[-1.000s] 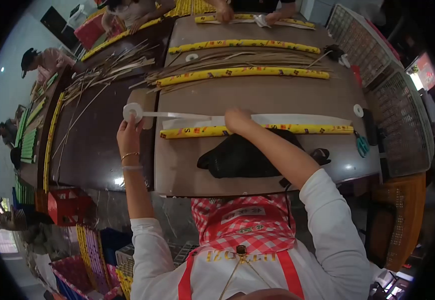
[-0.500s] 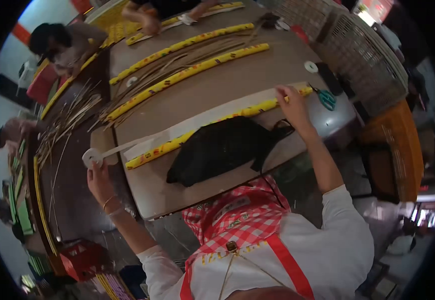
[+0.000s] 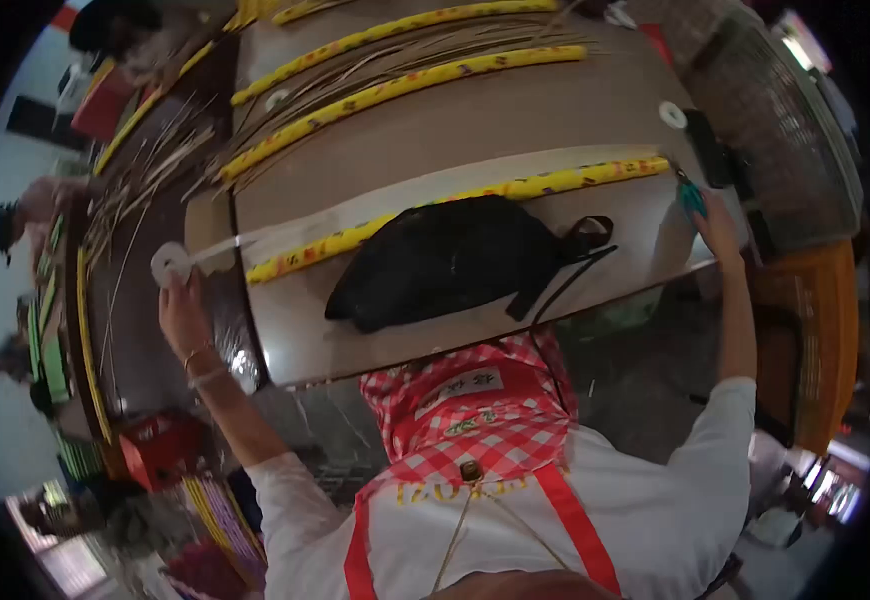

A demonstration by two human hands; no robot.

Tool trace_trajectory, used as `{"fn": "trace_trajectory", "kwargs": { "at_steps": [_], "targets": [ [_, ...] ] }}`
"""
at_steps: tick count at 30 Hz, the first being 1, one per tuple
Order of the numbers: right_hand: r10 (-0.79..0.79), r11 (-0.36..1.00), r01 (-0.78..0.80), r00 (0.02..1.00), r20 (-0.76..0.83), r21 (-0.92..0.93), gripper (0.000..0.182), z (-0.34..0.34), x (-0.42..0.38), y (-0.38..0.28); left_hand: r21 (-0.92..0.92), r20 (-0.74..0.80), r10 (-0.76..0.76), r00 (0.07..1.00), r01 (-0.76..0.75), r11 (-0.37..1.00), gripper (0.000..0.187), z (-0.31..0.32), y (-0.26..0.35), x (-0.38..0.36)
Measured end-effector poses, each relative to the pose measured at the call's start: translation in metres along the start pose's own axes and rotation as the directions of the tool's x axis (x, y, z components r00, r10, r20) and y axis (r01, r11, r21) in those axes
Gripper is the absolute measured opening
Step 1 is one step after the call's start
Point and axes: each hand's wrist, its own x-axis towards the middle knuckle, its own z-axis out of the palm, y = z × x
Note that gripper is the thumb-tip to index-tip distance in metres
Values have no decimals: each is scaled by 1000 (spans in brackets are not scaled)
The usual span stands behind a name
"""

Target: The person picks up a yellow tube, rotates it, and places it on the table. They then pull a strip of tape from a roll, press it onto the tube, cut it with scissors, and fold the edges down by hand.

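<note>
A roll of white tape [image 3: 170, 262] is held in my left hand [image 3: 184, 305], whose fingers are closed on it at the table's left side. From the roll a pale strip [image 3: 285, 228] stretches right, along the far edge of a yellow patterned roll [image 3: 555, 182]. At the right end of that roll, my right hand [image 3: 720, 228] is closed round the teal handles of scissors [image 3: 692, 198]. A black bag [image 3: 445, 262] lies between the yellow roll and my apron, covering part of the roll.
Two more yellow rolls [image 3: 405, 88] and thin brown strips [image 3: 170, 155] lie farther back. Another white tape roll [image 3: 672, 115] and a dark flat object [image 3: 707, 148] are at right, beside a wire basket [image 3: 790, 140]. Co-workers sit at left. A red box [image 3: 163, 448] stands lower left.
My right hand has left the end of the yellow roll, moved right and taken hold of the scissors. My left hand still holds the tape roll. The camera view has shifted.
</note>
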Motion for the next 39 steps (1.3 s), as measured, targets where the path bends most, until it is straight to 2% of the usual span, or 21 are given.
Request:
{"fn": "trace_trajectory", "kwargs": {
  "at_steps": [1, 2, 3, 5, 6, 7, 8, 9, 10, 11, 13, 14, 16, 18, 20, 22, 24, 25, 28, 31, 39],
  "targets": [
    [76, 996, -72, 994, 77, -47, 47, -5, -6, -7, 112, 48, -42, 998, 37, 993, 28, -9, 20, -1],
    [226, 974, -224, 964, 140, -27, 47, -20, -11, -28, -574, 78, -328, 942, 311, 757, 30, -1, 18, 2],
    [266, 893, -348, 919, 290, 284, 48, -26, -20, -26, -945, 245, -491, 836, 320, 73, 31, 6, 13, 6],
    [253, 605, -238, 962, 101, 760, 48, -15, -48, -23, -942, 257, -486, 835, 329, 68, 34, 3, 25, 9],
    [226, 611, -226, 968, 107, 759, 48, -24, -49, -46, -943, 247, -510, 824, 326, 71, 34, 3, 27, 10],
    [295, 313, -276, 938, 184, 909, 50, -44, -53, -89, -948, 262, -485, 834, 317, 34, 32, 4, 28, 11],
    [341, -21, -293, 897, 282, 956, 52, -63, -58, -126, -950, 280, -453, 847, 311, -6, 30, 6, 28, 12],
    [335, -17, -295, 898, 283, 955, 52, -72, -54, -152, -950, 279, -460, 843, 311, -7, 30, 10, 27, 13],
    [40, 87, -325, 946, 323, 942, 52, -79, -44, -176, -957, 275, -431, 860, 289, -33, 30, 13, 27, 14],
    [-253, 195, -320, 897, 362, 927, 52, -85, -35, -204, -962, 269, -400, 876, 268, -60, 31, 16, 26, 16],
    [-364, 468, -187, 850, 381, 864, 55, -92, -25, -273, -962, 274, -387, 880, 256, -99, 30, 20, 22, 19],
    [-457, 592, 154, 872, 172, 791, 56, -84, -20, -308, -961, 276, -374, 885, 243, -134, 28, 23, 20, 20],
    [-596, 709, 468, 798, 93, 529, 58, -77, -9, -369, -955, 290, -361, 886, 246, -165, 28, 27, 20, 24],
    [-608, 776, 496, 752, 254, 390, 57, -72, 5, -413, -949, 301, -350, 887, 243, -199, 28, 34, 21, 30],
    [-612, 788, 522, 723, 321, 328, 57, -58, 14, -445, -914, 341, -314, 886, 236, -329, 28, 46, 19, 38],
    [-596, 793, 590, 700, 394, 150, 56, -49, 19, -471, -906, 351, -285, 892, 246, -344, 27, 56, 14, 46],
    [-570, 799, 592, 687, 450, 108, 54, -43, 24, -489, -910, 357, -282, 891, 264, -319, 26, 65, 14, 56],
    [-539, 806, 587, 679, 499, 72, 52, -42, 25, -495, -904, 373, -202, 905, 305, -300, 25, 70, 6, 60],
    [-488, 818, 575, 667, 563, 29, 50, -41, 27, -508, -890, 327, -218, 919, 222, -397, 25, 77, 14, 69],
    [-466, 818, 574, 640, 610, 22, 49, -35, 31, -514, -887, 349, -216, 912, 246, -392, 25, 81, 7, 71],
    [-455, 835, 550, 654, 604, 34, 50, -28, 30, -526, -890, 335, -146, 931, 262, -374, 19, 125, -26, 85]
  ]
}}
